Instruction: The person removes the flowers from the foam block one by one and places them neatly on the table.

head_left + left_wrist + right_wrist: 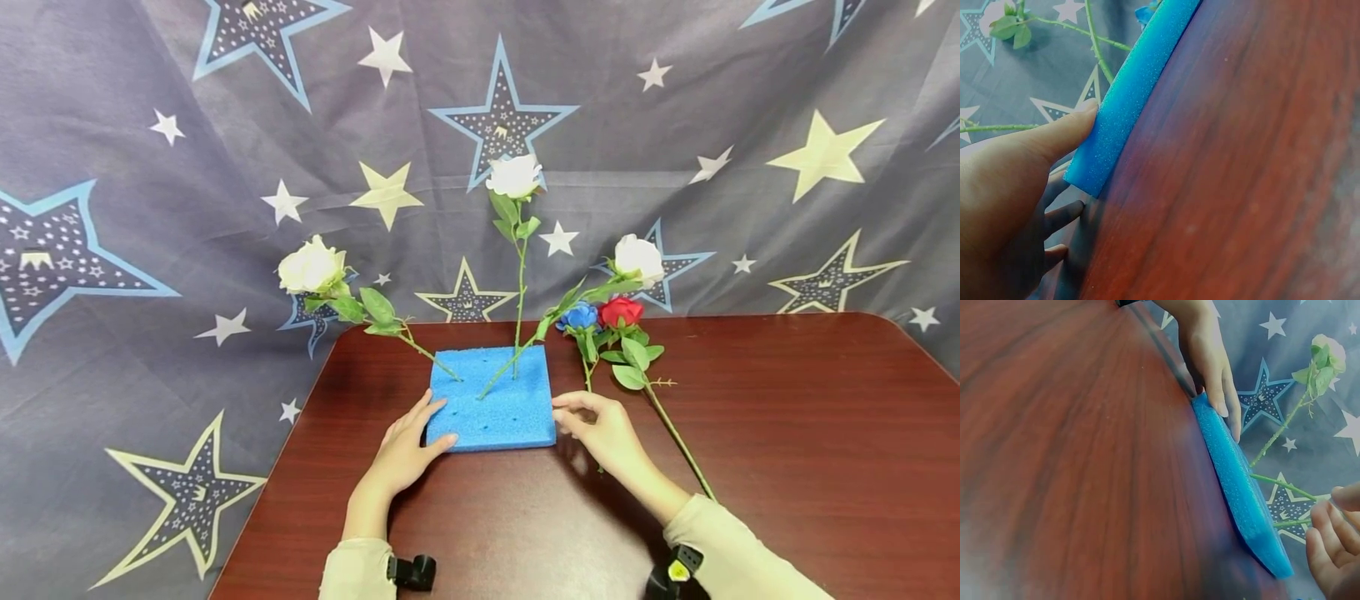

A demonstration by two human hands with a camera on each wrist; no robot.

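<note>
A blue foam block [465, 435] lies flat on the table, with small holes in its top. Three artificial white roses stand in it: one leaning left [313, 265], one upright [514, 176] and one leaning right [639, 260]. My left hand [405, 446] rests at the block's left edge, fingers extended and thumb on the front corner. At the right edge is my right hand [606, 429], its fingers loosely bent and the thumb and index tips close to the foam. Beneath that hand passes the stem of a blue rose [579, 316], partly hidden.
A red rose [621, 312] lies on the dark wooden table [810, 433], its long stem [678, 437] running toward the right forearm. Behind the table hangs a grey cloth [720, 100] patterned with stars. The white flower heads stick out above and beside the block.
</note>
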